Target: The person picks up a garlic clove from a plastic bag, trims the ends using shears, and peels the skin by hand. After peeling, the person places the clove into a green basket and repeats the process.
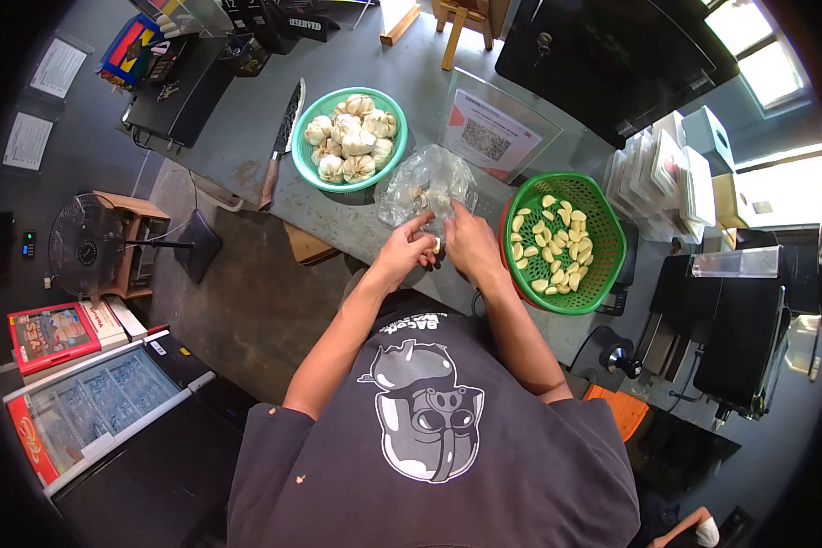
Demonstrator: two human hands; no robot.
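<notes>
My left hand (pixel 405 253) is closed around a pale garlic clove (pixel 437 245), which shows at its fingertips. Close beside it, my right hand (pixel 471 243) has its fingers bent together over the near edge of a clear plastic bag (pixel 402 199); what they pinch, if anything, is hidden. Bits of garlic skin (pixel 420 198) show in the bag. Whole garlic bulbs (pixel 358 142) fill a light green basket (pixel 301 166) beyond my left hand. To the right of my right hand, peeled garlic cloves (pixel 571 239) lie in a green basket (pixel 617 247).
A knife (pixel 288 128) lies left of the bulbs on the grey counter (pixel 233 119). A QR-code sign (pixel 493 135) stands behind the bag. Stacked plastic containers (pixel 658 178) are at the right, below a dark monitor (pixel 612 55). Another person's arm (pixel 685 530) shows at lower right.
</notes>
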